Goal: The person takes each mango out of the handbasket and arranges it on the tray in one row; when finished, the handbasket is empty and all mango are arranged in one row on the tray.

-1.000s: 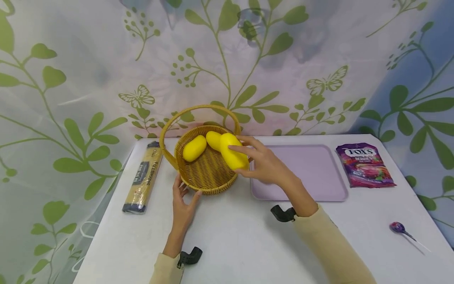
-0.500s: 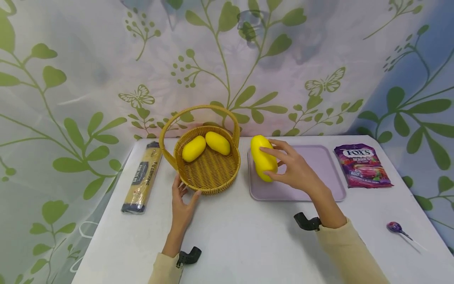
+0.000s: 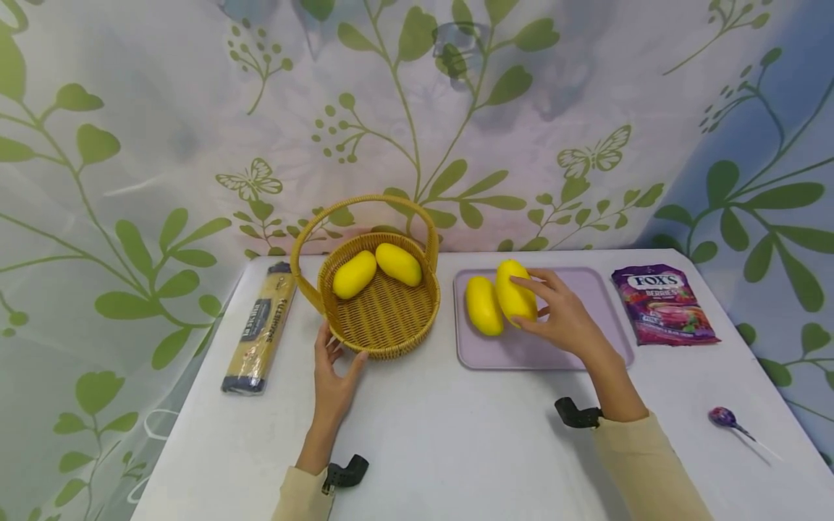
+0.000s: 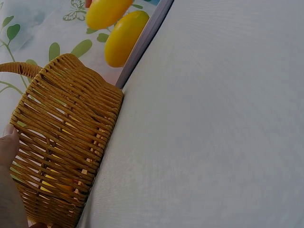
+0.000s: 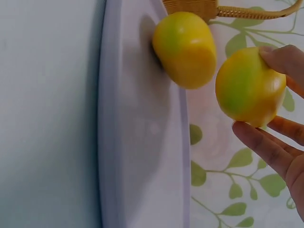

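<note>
My right hand (image 3: 563,318) pinches a yellow mango (image 3: 515,291) between thumb and fingers. In the right wrist view this held mango (image 5: 249,88) is raised over the lilac tray (image 5: 142,156). Another mango (image 3: 483,306) lies on the tray's left part, just left of the held one. My left hand (image 3: 335,380) holds the near left side of a round wicker basket (image 3: 381,336); in the left wrist view its thumb (image 4: 8,142) is at the basket rim. Inside the basket lie two more mangoes, one on the left (image 3: 355,275) and one at the back right (image 3: 399,265).
A pack of spaghetti (image 3: 260,329) lies left of the basket, whose tall arched handle (image 3: 365,199) stands up. Right of the tray are a purple Fox's candy bag (image 3: 664,304) and, nearer, a lollipop (image 3: 723,417). A leaf-patterned curtain (image 3: 417,123) hangs behind the white table (image 3: 449,441).
My right hand has carried its mango rightward from the basket's right rim to over the tray. The tray's other mango, hidden earlier, now shows. My left hand stays at the basket.
</note>
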Demonstrator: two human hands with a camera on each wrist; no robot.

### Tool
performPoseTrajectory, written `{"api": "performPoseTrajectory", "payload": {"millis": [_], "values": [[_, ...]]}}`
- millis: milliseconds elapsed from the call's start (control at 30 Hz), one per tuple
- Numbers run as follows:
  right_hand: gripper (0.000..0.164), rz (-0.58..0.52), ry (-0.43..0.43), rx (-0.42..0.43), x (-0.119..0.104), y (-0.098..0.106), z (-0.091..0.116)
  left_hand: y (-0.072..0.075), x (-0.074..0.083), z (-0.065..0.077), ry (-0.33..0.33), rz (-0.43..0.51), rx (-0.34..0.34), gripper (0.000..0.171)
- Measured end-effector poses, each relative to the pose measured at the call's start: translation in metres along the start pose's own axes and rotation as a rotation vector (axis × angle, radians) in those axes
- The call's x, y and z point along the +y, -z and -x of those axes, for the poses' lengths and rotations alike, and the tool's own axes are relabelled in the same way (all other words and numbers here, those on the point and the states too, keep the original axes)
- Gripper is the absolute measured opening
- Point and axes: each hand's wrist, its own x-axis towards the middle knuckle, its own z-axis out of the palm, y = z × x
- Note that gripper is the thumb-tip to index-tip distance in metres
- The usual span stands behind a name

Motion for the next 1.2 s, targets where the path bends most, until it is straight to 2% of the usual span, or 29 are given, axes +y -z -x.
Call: {"api": "performPoseTrajectory", "payload": {"millis": [333, 567, 1000, 1200], "values": [[0.062, 0.073, -0.094, -0.056, 0.017, -0.006, 0.005, 0.000, 0.000, 0.000, 0.008, -0.005, -0.004, 0.081], [0.064, 0.159, -0.118, -0.057, 0.027, -0.015, 0.008, 0.000, 0.000, 0.000, 0.004, -0.012, -0.007, 0.082], [0.074, 0.201, -0.230, -0.115, 0.026, -0.019, 0.006, -0.001, -0.001, -0.001, 0.009, -0.012, -0.008, 0.082], [0.071, 0.196, -0.258, -0.147, 0.023, -0.019, 0.004, -0.001, -0.001, -0.001, 0.012, -0.013, -0.009, 0.081]]}}
